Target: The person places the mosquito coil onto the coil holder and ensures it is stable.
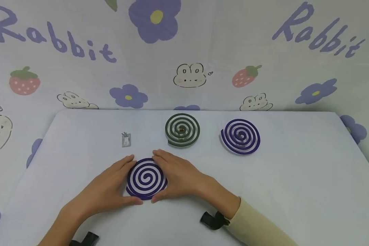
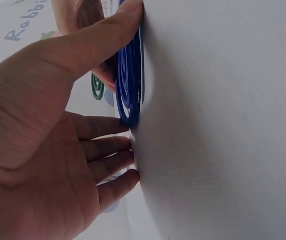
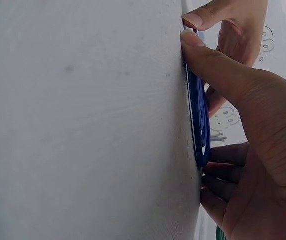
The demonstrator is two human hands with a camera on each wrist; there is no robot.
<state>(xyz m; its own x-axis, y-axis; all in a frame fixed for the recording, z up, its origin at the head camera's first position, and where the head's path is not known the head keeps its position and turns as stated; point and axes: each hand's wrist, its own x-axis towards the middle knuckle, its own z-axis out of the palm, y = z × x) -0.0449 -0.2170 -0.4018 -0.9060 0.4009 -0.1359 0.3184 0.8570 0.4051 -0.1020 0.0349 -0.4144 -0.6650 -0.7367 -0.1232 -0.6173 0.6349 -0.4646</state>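
Note:
A dark blue-purple mosquito coil (image 1: 147,178) lies low at the white table's surface, its rings close together, with a slight overlap showing along the lower rim. My left hand (image 1: 106,188) holds its left side between thumb and fingers. From the right, my right hand (image 1: 181,174) grips the opposite rim the same way. The two thumbs come near each other at the coil's near edge. In the left wrist view the coil (image 2: 129,85) appears edge-on beneath the left thumb. The right wrist view has the coil (image 3: 198,110) nearly flat against the table, with the right thumb on its rim.
Beyond the hands, a small metal coil stand (image 1: 126,139) lies at the left. A green mosquito coil (image 1: 182,118) and another purple one (image 1: 240,150) sit farther back, each apparently on a metal stand. A printed cloth (image 1: 218,41) hangs behind the table (image 1: 295,191).

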